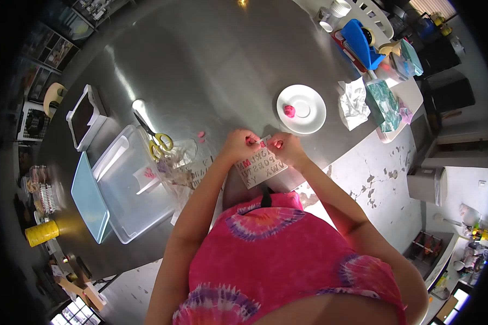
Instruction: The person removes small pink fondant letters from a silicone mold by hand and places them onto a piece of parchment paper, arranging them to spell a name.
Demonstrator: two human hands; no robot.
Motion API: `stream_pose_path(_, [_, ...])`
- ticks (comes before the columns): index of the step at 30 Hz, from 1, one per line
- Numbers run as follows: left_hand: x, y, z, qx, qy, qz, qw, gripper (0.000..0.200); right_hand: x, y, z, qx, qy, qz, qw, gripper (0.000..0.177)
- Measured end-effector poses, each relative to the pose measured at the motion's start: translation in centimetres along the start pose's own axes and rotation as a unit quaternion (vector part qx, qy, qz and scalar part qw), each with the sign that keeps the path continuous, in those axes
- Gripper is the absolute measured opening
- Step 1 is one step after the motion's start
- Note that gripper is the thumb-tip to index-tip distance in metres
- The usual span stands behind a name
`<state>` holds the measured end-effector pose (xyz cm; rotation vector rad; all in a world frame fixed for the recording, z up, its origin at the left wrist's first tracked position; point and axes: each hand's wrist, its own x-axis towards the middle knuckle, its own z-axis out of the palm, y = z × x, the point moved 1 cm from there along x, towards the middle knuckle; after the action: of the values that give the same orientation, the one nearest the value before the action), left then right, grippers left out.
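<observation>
A pale letter mould (259, 169) with rows of alphabet cavities lies tilted at the table's near edge. One of its letters, the M (246, 162), is filled with pink dough. My left hand (241, 145) is closed with curled fingers at the mould's upper left corner. Facing it, my right hand (287, 148) pinches at the upper right corner. Between the fingertips a small pink dough piece (263, 144) shows at the top row. What each hand grips is too small to make out. A pink dough ball (289, 111) sits on a white saucer (315, 118) beyond my right hand.
Pink bits (201, 135) lie left of my hands. Further left are a second letter mould (200, 172), yellow-handled scissors (160, 145), a clear plastic container (126, 214) and its blue lid (87, 197). Crumpled white paper (354, 103) and a green tissue pack (384, 105) lie right.
</observation>
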<state>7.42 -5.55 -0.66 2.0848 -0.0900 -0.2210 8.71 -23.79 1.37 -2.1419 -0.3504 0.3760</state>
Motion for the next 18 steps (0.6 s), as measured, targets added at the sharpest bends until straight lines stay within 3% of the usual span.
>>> stream_pose_path(4, [0.1, 0.1, 0.3, -0.025, 0.012, -0.025, 0.999, 0.021, 0.2, -0.6, 0.7, -0.021, 0.027, 0.018, 0.999, 0.010])
stream_pose_path(6, [0.3, 0.2, 0.4, 0.008, 0.016, -0.030, 0.999, 0.020, 0.2, -0.5, 1.5, -0.077, 0.093, -0.032, 0.992, 0.008])
stream_pose_path(13, [0.0, 0.2, 0.4, -0.021, 0.016, -0.027, 0.999, 0.019, 0.2, -0.3, 1.5, -0.003, 0.081, 0.041, 0.996, 0.008])
stream_pose_path(15, [0.1, 0.0, 0.2, -0.025, 0.024, -0.019, 0.999, 0.018, -0.2, -0.6, 1.7, -0.045, 0.095, -0.052, 0.993, 0.004])
stream_pose_path(18, [0.1, 0.0, 0.1, 0.001, 0.017, -0.017, 1.000, 0.017, 0.0, -0.6, 1.1, -0.073, 0.043, -0.048, 0.995, 0.012])
